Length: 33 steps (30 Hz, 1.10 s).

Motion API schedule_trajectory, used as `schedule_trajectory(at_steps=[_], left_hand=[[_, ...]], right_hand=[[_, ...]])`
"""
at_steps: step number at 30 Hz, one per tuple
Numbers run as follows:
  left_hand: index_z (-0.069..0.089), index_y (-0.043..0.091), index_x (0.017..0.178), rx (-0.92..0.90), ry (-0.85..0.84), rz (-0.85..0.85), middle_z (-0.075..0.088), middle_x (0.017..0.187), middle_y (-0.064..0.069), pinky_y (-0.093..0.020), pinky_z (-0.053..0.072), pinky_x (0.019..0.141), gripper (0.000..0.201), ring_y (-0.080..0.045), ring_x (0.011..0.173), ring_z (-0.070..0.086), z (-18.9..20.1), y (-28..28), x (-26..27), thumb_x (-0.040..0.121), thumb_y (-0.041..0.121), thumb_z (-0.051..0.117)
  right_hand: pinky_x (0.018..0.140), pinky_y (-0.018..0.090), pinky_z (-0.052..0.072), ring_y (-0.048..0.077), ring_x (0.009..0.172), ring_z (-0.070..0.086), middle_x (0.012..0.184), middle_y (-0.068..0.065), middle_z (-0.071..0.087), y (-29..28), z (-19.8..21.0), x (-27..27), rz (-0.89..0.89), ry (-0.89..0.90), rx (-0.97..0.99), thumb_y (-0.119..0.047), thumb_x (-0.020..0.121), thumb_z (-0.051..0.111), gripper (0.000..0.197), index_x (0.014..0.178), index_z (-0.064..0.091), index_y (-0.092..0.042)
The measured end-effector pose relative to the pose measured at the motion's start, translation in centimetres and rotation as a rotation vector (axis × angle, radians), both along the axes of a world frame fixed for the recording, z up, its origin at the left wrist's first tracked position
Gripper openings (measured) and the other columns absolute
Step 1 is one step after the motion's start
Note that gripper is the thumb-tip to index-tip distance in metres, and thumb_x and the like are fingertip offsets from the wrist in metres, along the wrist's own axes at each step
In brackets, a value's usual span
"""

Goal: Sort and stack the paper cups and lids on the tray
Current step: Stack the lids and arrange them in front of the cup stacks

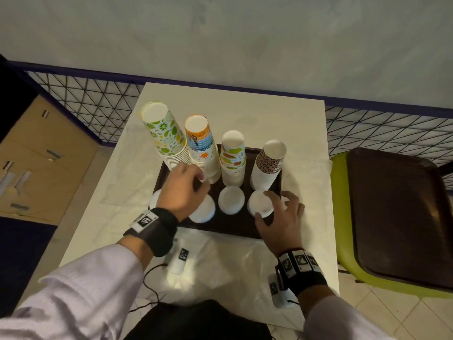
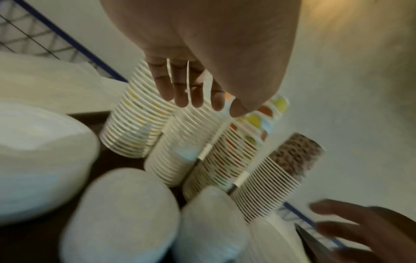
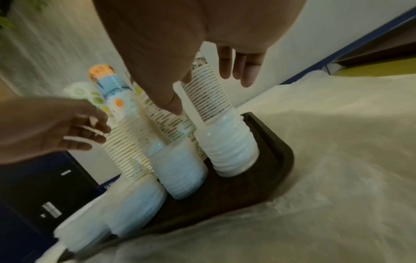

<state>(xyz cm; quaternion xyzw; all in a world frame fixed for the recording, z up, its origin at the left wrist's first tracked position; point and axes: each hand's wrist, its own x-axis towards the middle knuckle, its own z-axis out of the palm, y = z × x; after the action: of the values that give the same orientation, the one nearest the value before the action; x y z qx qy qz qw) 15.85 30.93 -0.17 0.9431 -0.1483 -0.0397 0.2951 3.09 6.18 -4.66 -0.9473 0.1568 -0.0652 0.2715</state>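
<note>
A white table [image 1: 282,123], draped in thin clear plastic, carries a dark brown tray [image 1: 235,229] near its middle, and a second brown tray [image 1: 397,217] lies on a green chair [image 1: 339,212] to the right. On the far half of the first tray stand four upside-down stacks of paper cups in a row: the tallest, a lime-print cup stack [image 1: 164,133], at the far left, then a sun-print cup stack [image 1: 201,143], a fruit-print cup stack [image 1: 232,155] and a leopard-print cup stack [image 1: 269,163] at the right. In front of them, along the near half of the tray, sit four white lid stacks, one before each cup stack. The left hand [image 1: 183,190] hovers above the tray's left side, over the two left lid stacks [image 1: 204,211] and just in front of the sun-print cups; its fingers are loosely bent and hold nothing, with straight fingers shown in the left wrist view. The right hand [image 1: 279,217] is at the near right corner of the tray, fingers spread and relaxed around the rightmost lid stack [image 1: 259,204], fingertips near its rim; whether they touch it cannot be told. The third lid stack [image 1: 231,200] stands free between the two hands.
</note>
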Motion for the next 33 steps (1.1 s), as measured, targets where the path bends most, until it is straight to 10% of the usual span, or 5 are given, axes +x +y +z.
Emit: schedule_trajectory(at_steps=[8, 17, 27, 33], left_hand=[[0.069, 0.033, 0.112, 0.17, 0.174, 0.058, 0.048, 0.113, -0.001, -0.038, 0.045, 0.096, 0.04, -0.028, 0.106, 0.053, -1.8, 10.7, 0.9, 0.079, 0.054, 0.06], [0.067, 0.028, 0.123, 0.267, 0.235, -0.117, 0.039, 0.148, -0.004, -0.042, 0.045, 0.105, 0.055, -0.034, 0.123, 0.046, -5.9, 12.2, -0.7, 0.074, 0.037, 0.09], [0.078, 0.027, 0.112, 0.25, 0.147, -0.233, 0.055, 0.148, -0.01, -0.046, 0.04, 0.116, 0.022, -0.04, 0.141, 0.044, -8.1, 12.7, -0.6, 0.09, 0.027, 0.076], [0.071, 0.036, 0.131, 0.18, 0.217, -0.216, 0.038, 0.165, -0.002, -0.044, 0.033, 0.121, 0.046, -0.038, 0.149, 0.033, -9.2, 13.4, -0.6, 0.091, 0.015, 0.075]], right_hand=[[0.089, 0.025, 0.046, 0.016, 0.101, 0.052, 0.113, -0.002, 0.055, 5.2, 3.3, -1.1, 0.4, -0.171, 0.115, -0.019, 0.085, 0.069, 0.02, 0.105, 0.069, -0.022], [0.104, 0.04, 0.047, 0.025, 0.127, 0.039, 0.137, 0.003, 0.044, 15.4, 0.8, 3.3, 0.441, 0.165, -0.109, -0.031, 0.089, 0.063, 0.039, 0.127, 0.058, -0.025], [0.072, 0.043, 0.058, 0.033, 0.095, 0.056, 0.115, 0.011, 0.057, 17.9, -2.9, 5.5, 0.381, 0.316, -0.247, -0.015, 0.065, 0.081, 0.047, 0.109, 0.066, -0.022], [0.065, 0.042, 0.059, 0.033, 0.098, 0.053, 0.12, 0.011, 0.053, 18.4, -2.8, 6.2, 0.345, 0.316, -0.264, -0.008, 0.074, 0.076, 0.047, 0.117, 0.062, -0.022]])
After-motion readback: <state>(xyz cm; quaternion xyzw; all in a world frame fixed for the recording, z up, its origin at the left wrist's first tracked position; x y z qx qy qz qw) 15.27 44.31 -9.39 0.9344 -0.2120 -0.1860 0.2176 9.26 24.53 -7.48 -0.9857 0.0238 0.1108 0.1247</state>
